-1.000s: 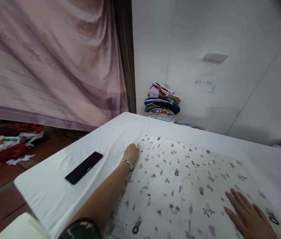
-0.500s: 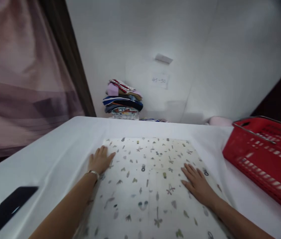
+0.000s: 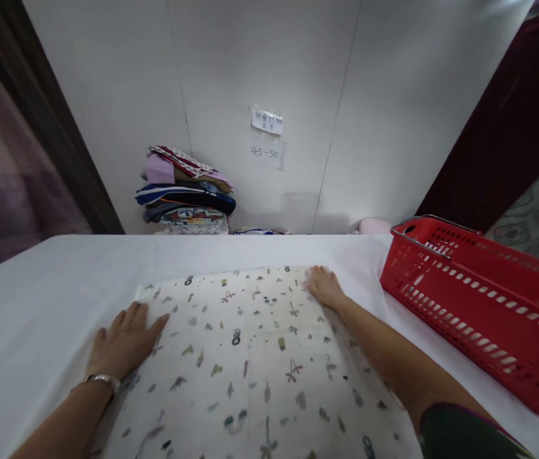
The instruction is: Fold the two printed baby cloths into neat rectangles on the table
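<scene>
A white cloth (image 3: 260, 376) printed with small plants, sunglasses and other motifs lies spread flat on the white-covered table (image 3: 25, 306). My left hand (image 3: 121, 341), with a bracelet at the wrist, rests on the cloth's left edge, fingers spread and palm down. At the far right corner of the cloth lies my right hand (image 3: 325, 287), palm down with its fingers stretched out. Neither hand grips anything. The cloth's near edge is out of view.
A red plastic basket (image 3: 470, 306) with a metal handle stands on the right. Behind the table is a stack of folded clothes (image 3: 188, 188). Paper labels (image 3: 267, 153) are stuck to the wall, and a pink curtain (image 3: 6, 166) hangs at the left.
My right hand has slid away from me to the cloth's far right corner. My left hand has moved slightly nearer along the left edge. The view has turned to the right.
</scene>
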### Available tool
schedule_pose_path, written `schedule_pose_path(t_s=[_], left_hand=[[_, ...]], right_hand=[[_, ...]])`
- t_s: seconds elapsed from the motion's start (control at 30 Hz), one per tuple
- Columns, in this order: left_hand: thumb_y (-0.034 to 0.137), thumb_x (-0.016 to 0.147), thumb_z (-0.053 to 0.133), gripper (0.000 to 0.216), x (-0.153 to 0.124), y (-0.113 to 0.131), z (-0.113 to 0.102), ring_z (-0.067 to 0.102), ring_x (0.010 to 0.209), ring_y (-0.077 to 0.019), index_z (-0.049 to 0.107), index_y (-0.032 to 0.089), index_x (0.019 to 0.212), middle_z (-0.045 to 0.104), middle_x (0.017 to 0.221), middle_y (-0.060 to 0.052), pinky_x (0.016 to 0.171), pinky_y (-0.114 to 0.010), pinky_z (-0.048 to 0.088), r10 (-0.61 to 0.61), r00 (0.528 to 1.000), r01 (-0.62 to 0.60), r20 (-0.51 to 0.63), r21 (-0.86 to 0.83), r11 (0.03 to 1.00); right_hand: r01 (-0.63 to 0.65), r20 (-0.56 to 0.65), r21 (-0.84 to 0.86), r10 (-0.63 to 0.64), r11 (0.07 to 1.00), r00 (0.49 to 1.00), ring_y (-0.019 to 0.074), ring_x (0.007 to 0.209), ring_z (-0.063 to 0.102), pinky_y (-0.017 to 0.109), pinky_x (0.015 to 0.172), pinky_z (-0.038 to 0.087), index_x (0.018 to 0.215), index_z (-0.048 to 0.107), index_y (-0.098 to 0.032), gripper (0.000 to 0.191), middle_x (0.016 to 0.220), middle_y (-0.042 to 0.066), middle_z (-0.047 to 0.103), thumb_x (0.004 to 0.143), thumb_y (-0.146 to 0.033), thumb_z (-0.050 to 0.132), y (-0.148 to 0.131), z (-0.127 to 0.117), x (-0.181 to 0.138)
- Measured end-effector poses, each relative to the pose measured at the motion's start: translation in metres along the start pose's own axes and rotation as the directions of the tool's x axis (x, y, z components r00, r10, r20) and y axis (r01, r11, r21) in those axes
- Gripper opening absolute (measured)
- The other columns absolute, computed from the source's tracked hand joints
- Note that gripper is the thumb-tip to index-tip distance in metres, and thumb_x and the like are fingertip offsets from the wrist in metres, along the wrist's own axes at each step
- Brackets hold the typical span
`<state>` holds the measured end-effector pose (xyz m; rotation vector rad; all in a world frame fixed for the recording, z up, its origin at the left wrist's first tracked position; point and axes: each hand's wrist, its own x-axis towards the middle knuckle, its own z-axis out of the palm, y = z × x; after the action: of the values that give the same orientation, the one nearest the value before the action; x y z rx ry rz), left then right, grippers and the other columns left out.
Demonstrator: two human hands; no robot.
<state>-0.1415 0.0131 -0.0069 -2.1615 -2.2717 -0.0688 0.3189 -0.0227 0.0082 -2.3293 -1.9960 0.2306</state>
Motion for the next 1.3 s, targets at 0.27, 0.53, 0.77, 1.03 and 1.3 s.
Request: schedule_pose_path(t_s=[0.27,0.53,0.77,1.03,1.3], left_hand=[[0.059,0.079,0.018,0.076,-0.002,0.0,-0.003,0.018,0.133,-0.0298,0.029,0.011,0.137,0.019,0.147,-0.01,0.102,-0.053,0.02,-0.018,0.999,0.019,0.031,-0.037,0.999],[0.059,0.083,0.025,0.067,0.024,0.068,-0.017,0.009,0.136,-0.025,0.034,0.019,0.135,0.021,0.147,-0.006,0.107,-0.049,0.006,0.267,0.96,-0.267,-0.079,0.012,0.964],[0.066,0.079,0.018,0.075,0.061,0.066,0.006,0.01,0.135,-0.0275,0.026,0.021,0.139,0.017,0.148,-0.007,0.105,-0.054,0.004,0.104,0.992,-0.095,0.076,-0.115,0.989],[0.063,0.082,0.018,0.068,0.062,0.056,-0.011,0.014,0.135,-0.0258,0.029,0.025,0.137,0.019,0.147,-0.007,0.104,-0.052,0.011,0.13,0.981,-0.1,0.144,-0.201,0.974],[0.061,0.082,0.025,0.067,-0.001,0.01,-0.007,0.008,0.136,-0.0241,0.028,0.024,0.138,0.017,0.148,-0.004,0.107,-0.046,0.004,0.239,0.971,-0.236,0.027,-0.085,0.968]], right_hand=[[-0.103,-0.039,-0.003,0.103,0.995,0.994,0.0298,0.132,0.012,0.055,0.101,0.012,0.133,0.032,-0.017,0.063,0.146,0.01,0.018,0.087,-0.056,0.019,0.034,0.016,0.021],[0.308,-0.052,-0.035,-0.31,0.951,0.949,0.024,0.135,0.002,0.047,0.106,0.001,0.139,0.023,-0.015,0.07,0.148,0.008,0.01,0.086,-0.06,0.013,-0.064,0.016,0.03],[0.261,0.057,0.006,-0.261,0.965,0.964,0.0244,0.135,0.007,0.046,0.105,0.005,0.139,0.023,-0.017,0.072,0.148,0.007,0.013,0.085,-0.063,0.012,-0.084,0.033,0.054],[0.206,0.095,0.038,-0.208,0.978,0.973,0.0248,0.135,0.005,0.048,0.105,0.008,0.139,0.025,-0.017,0.07,0.148,0.009,0.011,0.086,-0.06,0.011,-0.076,0.024,0.045],[0.345,0.046,-0.037,-0.343,0.938,0.938,0.023,0.135,0.003,0.046,0.107,0.004,0.141,0.021,-0.024,0.07,0.148,0.002,0.008,0.085,-0.064,0.01,-0.044,0.037,-0.036]])
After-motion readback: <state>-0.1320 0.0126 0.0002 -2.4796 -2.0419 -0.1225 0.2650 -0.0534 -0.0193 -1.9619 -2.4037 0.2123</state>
